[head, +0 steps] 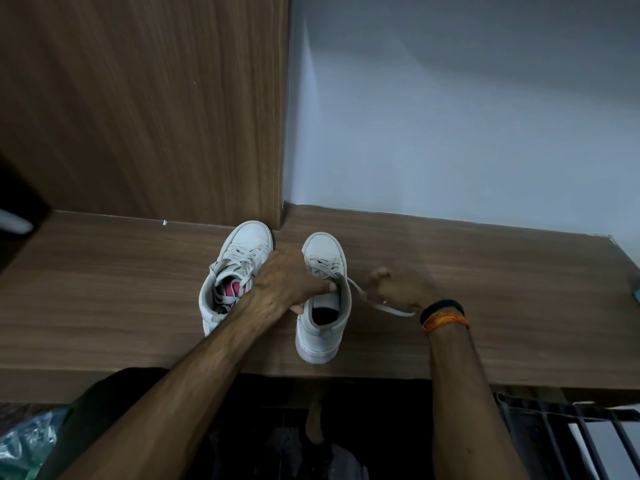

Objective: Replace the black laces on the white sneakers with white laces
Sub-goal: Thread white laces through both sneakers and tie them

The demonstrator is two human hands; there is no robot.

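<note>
Two white sneakers stand side by side on a brown wooden shelf (485,306), toes pointing away from me. The left sneaker (239,258) has white laces threaded and a pink insole showing. My left hand (291,282) reaches across and grips the collar and tongue of the right sneaker (323,306), which also carries a white lace. A loose end of that white lace (381,306) trails to the right. My right hand (398,289), blurred, is by this end and seems to pinch it. No black lace is visible.
A wooden panel (156,116) rises behind the left sneaker and a pale wall (450,116) behind the right. Below the shelf edge lie dark space, a black metal rack (571,431) at the lower right and a plastic bag (24,441) at the lower left.
</note>
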